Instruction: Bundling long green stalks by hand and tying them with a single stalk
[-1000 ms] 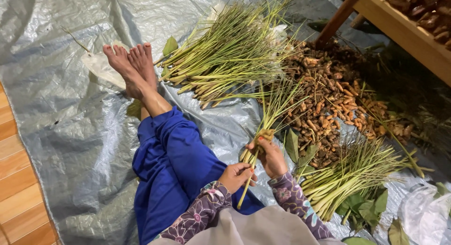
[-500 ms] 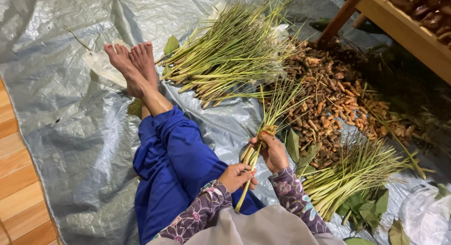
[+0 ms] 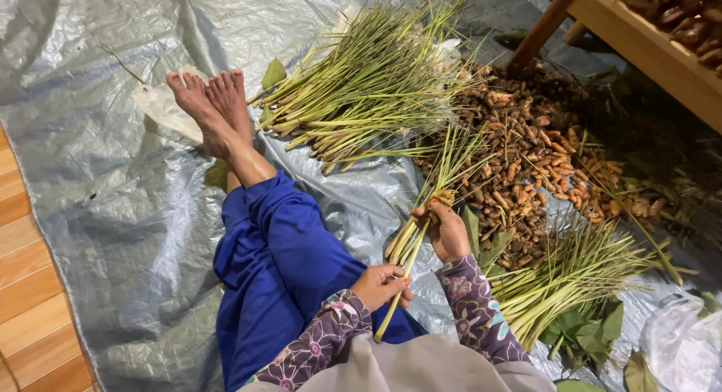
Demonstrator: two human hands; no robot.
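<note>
Lemongrass bundle (image 3: 421,219) has barely moved since a second ago: right hand (image 3: 449,230) still wraps its middle, left hand (image 3: 383,284) pinches one stalk's lower end, above the grey tarpaulin (image 3: 113,211) near the turmeric heap (image 3: 541,166).

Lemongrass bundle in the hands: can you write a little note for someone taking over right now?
Left hand: grip closed on the lower stalks of the small lemongrass bundle.
Right hand: closed around the bundle's middle.
Big lemongrass pile lies past the feet on the grey tarp; a smaller pile on the right.
Brown-orange roots are heaped between the piles.
One bundle in hand; both piles lie loose.
</note>
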